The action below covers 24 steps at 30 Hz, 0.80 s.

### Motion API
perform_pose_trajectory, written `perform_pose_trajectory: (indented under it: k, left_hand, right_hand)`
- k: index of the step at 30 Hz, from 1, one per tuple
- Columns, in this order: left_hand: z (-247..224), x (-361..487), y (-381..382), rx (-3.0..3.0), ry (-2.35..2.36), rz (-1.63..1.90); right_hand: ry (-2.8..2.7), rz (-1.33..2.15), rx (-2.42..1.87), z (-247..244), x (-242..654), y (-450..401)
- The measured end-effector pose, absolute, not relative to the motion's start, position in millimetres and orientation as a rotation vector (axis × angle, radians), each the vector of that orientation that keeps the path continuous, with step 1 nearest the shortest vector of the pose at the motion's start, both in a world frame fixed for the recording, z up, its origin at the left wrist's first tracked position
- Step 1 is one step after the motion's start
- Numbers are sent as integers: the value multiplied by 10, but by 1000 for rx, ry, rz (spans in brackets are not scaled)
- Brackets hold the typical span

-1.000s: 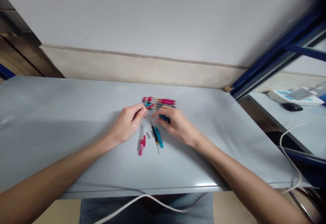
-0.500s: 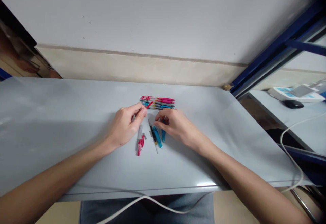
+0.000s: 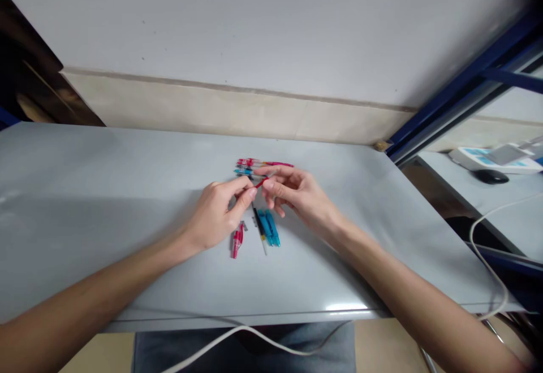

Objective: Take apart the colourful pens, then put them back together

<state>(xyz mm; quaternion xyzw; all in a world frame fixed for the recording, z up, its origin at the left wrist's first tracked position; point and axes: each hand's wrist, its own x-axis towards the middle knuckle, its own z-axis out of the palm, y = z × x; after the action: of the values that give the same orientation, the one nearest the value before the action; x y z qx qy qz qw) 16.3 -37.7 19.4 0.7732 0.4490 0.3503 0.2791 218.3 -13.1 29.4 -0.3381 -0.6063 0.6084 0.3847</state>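
My left hand (image 3: 220, 212) pinches a slim red pen refill (image 3: 260, 183) between thumb and index finger. At the refill's other end is my right hand (image 3: 301, 195), its thumb closed against it and its index finger stretched over the row of pens. Below the hands, two blue pen barrel parts (image 3: 270, 229) lie side by side. A dark refill (image 3: 259, 225) rests along their left side. Farther left is a pink pen part (image 3: 237, 241), with small clips beside it. Assembled pink pens (image 3: 250, 162) and blue pens (image 3: 242, 172) lie behind, partly covered by my right hand.
The grey table (image 3: 127, 164) meets a tiled wall (image 3: 212, 107) at the back. A white cable (image 3: 229, 336) crosses below the front edge. Right of a blue frame (image 3: 458, 85) stand a white device (image 3: 462, 155) and a black mouse (image 3: 491, 176).
My right hand has moved up from the blue barrel parts to the red refill, leaving those parts side by side. My left hand has shifted slightly right with the refill.
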Motion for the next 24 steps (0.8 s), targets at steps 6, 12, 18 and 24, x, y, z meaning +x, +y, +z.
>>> perform_pose_trajectory:
  k: [6, 12, 18, 24]
  left_hand:
    - [217, 192, -379, 2049, 1221, 931]
    - [200, 166, -328, 2059, 1437, 924]
    - [160, 134, -278, 2141, 1543, 899]
    - [149, 124, -269, 2142, 1576, 875]
  right_hand:
    - [-1184, 1528, -806, 230, 2163, -117]
    - [-1349, 1333, -927, 246, 2215, -89]
    - [-1741, 1121, -997, 284, 2162, -160]
    - [-1805, 991, -1048, 310, 2174, -173]
